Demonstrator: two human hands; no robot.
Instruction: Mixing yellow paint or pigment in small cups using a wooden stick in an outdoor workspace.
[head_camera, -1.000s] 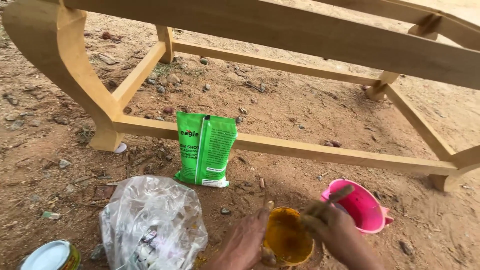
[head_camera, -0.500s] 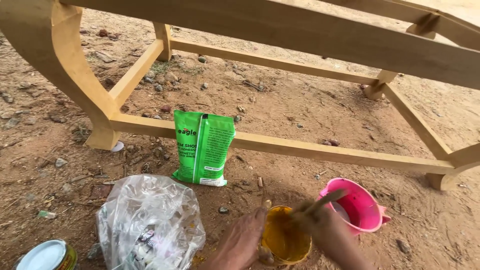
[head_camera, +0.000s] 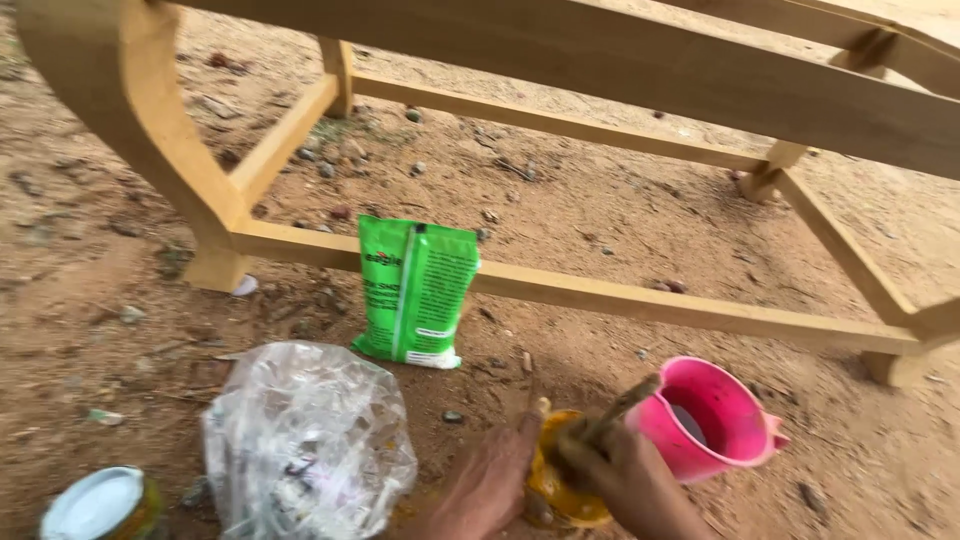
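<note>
Two hands low in frame, both at a small yellow container (head_camera: 560, 490) on bare sandy ground (head_camera: 620, 230). Left hand (head_camera: 490, 485) laid against container's left side, fingers curled loosely round its wall; thumb tip at the rim. Right hand (head_camera: 625, 480) closed round a stained wooden stick (head_camera: 620, 405), stick angled up and to the right, lower end hidden behind the fingers at the container mouth. Container contents not readable; yellow smears on its outer wall.

Surroundings: pink plastic jug (head_camera: 715, 420) just right of the container, tilted, mouth facing the camera, touching or nearly touching the right hand; cannot tell which. Green printed pouch (head_camera: 415, 290) upright behind, leaning on the lower rail of an unfinished wooden furniture frame (head_camera: 600, 70). Crumpled clear plastic bag (head_camera: 305, 445) left of the left hand, near but apart. Round tin with pale lid (head_camera: 100, 505) at bottom-left corner, well apart from hands.

Obstructions: frame's lower rail across mid-picture, between the hands and the far ground; upper rail across the top edge. Curved frame leg at left. Scattered pebbles and scraps on ground all round. Slight motion blur throughout.
</note>
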